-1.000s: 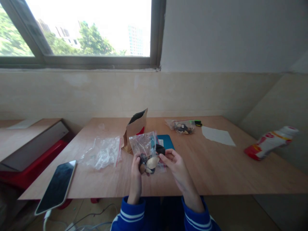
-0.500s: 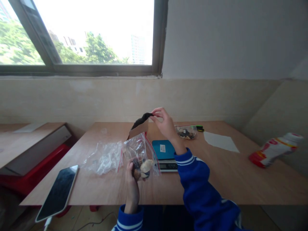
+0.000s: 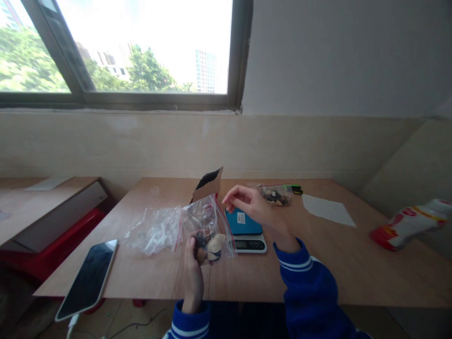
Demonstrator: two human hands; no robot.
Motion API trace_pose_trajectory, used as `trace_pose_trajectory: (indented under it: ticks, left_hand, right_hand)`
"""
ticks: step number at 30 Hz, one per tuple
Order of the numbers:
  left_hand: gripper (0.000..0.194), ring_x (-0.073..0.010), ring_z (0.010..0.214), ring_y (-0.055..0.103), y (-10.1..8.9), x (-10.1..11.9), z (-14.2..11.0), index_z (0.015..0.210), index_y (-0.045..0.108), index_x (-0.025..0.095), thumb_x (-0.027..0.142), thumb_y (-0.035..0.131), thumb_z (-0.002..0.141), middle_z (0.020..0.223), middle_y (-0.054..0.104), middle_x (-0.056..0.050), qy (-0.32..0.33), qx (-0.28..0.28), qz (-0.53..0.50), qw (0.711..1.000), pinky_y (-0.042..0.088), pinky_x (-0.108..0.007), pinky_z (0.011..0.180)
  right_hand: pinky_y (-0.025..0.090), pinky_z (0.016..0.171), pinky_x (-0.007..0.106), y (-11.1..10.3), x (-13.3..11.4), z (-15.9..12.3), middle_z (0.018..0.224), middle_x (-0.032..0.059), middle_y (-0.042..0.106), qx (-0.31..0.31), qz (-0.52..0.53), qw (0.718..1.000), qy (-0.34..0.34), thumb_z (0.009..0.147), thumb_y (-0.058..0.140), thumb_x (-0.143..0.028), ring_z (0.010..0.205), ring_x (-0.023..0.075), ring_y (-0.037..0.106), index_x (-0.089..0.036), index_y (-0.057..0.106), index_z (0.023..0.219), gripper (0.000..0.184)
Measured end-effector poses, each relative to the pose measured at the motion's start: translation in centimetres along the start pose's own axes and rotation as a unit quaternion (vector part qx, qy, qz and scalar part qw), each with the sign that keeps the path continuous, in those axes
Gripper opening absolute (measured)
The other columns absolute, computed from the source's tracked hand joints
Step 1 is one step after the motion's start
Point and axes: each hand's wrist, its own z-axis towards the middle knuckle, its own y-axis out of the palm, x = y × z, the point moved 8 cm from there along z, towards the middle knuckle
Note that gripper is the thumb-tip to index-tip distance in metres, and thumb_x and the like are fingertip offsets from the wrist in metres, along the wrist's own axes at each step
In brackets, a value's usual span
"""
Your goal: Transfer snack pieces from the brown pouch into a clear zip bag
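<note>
My left hand (image 3: 193,270) is closed around the lower part of a clear zip bag (image 3: 201,216) with a red seal strip. Inside, pale and dark seashell-like pieces (image 3: 215,242) lie at the bottom. My right hand (image 3: 245,202) hovers just right of the bag's mouth, fingers loosely bent and nothing visible in them. Behind the zip bag stands a brown paper pouch (image 3: 211,188) with a black inside, its top gaping; its lower part is hidden. Below my right hand sits a kitchen scale (image 3: 259,246) with a blue item (image 3: 252,226) on it.
Crumpled clear bags (image 3: 157,230) lie left of my left hand. A phone (image 3: 88,278) with a cable overhangs the table's front edge. Farther back are another filled bag (image 3: 277,194), a black-and-green object (image 3: 294,189) and white paper (image 3: 328,210). A red-and-white bottle (image 3: 406,226) is at right.
My right hand has let go of the paper pouch's top edge and moved down and right, beside the zip bag's mouth. My left hand still holds the zip bag in about the same place.
</note>
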Motion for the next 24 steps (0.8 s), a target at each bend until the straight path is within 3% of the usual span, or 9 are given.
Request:
trace_pose_trajectory:
  ticks: [2, 4, 7, 9, 11, 16, 19, 24]
  left_hand:
    - [0.043, -0.0199, 0.090, 0.065, 0.1, 0.1, -0.1, 0.097, 0.066, 0.014, 0.052, 0.051, 0.083, 0.094, 0.070, -0.007, 0.012, 0.000, 0.010, 1.000, 0.051, -0.028, 0.075]
    - [0.044, -0.0187, 0.090, 0.064, 0.4, 0.3, -0.4, 0.098, 0.065, 0.015, 0.054, 0.051, 0.083, 0.095, 0.070, -0.007, 0.021, -0.003, 0.011, 1.000, 0.052, -0.027, 0.075]
    - [0.049, -0.0145, 0.067, 0.063, 1.1, 0.6, -1.0, 0.101, 0.064, 0.015, 0.059, 0.048, 0.083, 0.082, 0.069, -0.005, 0.013, -0.019, 0.022, 0.999, 0.049, -0.022, 0.053]
    - [0.054, -0.0115, 0.046, 0.053, 1.4, 0.8, -1.4, 0.101, 0.063, 0.015, 0.062, 0.044, 0.084, 0.066, 0.064, -0.002, 0.000, -0.027, 0.040, 0.999, 0.038, -0.020, 0.036]
    - [0.056, -0.0094, 0.035, 0.044, 1.3, 1.0, -1.5, 0.099, 0.063, 0.014, 0.064, 0.043, 0.083, 0.054, 0.058, 0.001, -0.005, -0.017, 0.053, 0.998, 0.029, -0.019, 0.029]
    - [0.053, -0.0108, 0.038, 0.050, 0.7, 1.0, -1.2, 0.099, 0.065, 0.015, 0.063, 0.051, 0.080, 0.057, 0.062, -0.002, -0.010, -0.010, 0.053, 0.998, 0.031, -0.019, 0.030]
    - [0.055, -0.0126, 0.042, 0.054, 0.9, 0.7, -1.3, 0.098, 0.066, 0.014, 0.063, 0.049, 0.080, 0.060, 0.065, -0.004, -0.027, -0.019, 0.056, 0.998, 0.033, -0.019, 0.029]
    - [0.056, -0.0094, 0.035, 0.046, 1.5, 1.6, -1.8, 0.101, 0.065, 0.014, 0.063, 0.048, 0.081, 0.051, 0.059, 0.000, -0.030, -0.023, 0.057, 0.998, 0.028, -0.017, 0.028]
  right_hand:
    - [0.052, 0.069, 0.028, 1.6, 0.6, -1.6, 0.078, 0.0013, 0.067, -0.076, 0.002, 0.996, 0.045, 0.085, 0.056, -0.027, 0.074, 0.0149, 0.064, -0.019, 0.065, 0.084, 0.013]
    - [0.052, 0.071, 0.028, 2.3, 1.1, -2.6, 0.082, 0.0018, 0.069, -0.088, -0.044, 0.993, 0.058, 0.085, 0.057, -0.025, 0.077, 0.0158, 0.065, -0.019, 0.067, 0.087, 0.012]
    - [0.052, 0.074, 0.029, 3.1, 1.3, -3.0, 0.089, 0.0030, 0.071, -0.081, -0.110, 0.990, 0.040, 0.085, 0.056, -0.024, 0.080, 0.0172, 0.066, -0.021, 0.069, 0.096, 0.017]
    - [0.052, 0.078, 0.030, 4.2, 1.0, -3.2, 0.096, 0.0042, 0.071, -0.122, -0.127, 0.984, 0.012, 0.087, 0.055, -0.024, 0.085, 0.0183, 0.066, -0.021, 0.069, 0.103, 0.021]
    - [0.050, 0.084, 0.031, 5.2, 0.4, -3.3, 0.103, 0.0051, 0.069, -0.168, -0.143, 0.975, -0.018, 0.089, 0.054, -0.026, 0.092, 0.0192, 0.064, -0.022, 0.069, 0.107, 0.025]
    - [0.050, 0.086, 0.028, 5.9, -0.2, -3.7, 0.108, 0.0053, 0.064, -0.219, -0.142, 0.964, -0.043, 0.087, 0.058, -0.027, 0.099, 0.0187, 0.061, -0.025, 0.065, 0.120, 0.034]
    - [0.050, 0.084, 0.026, 6.4, -0.1, -3.8, 0.111, 0.0054, 0.062, -0.235, -0.141, 0.961, -0.045, 0.084, 0.060, -0.019, 0.101, 0.0188, 0.060, -0.027, 0.062, 0.125, 0.041]
    - [0.051, 0.083, 0.028, 6.4, 0.2, -3.6, 0.106, 0.0049, 0.063, -0.217, -0.134, 0.966, -0.037, 0.083, 0.063, -0.019, 0.098, 0.0196, 0.061, -0.026, 0.069, 0.111, 0.030]
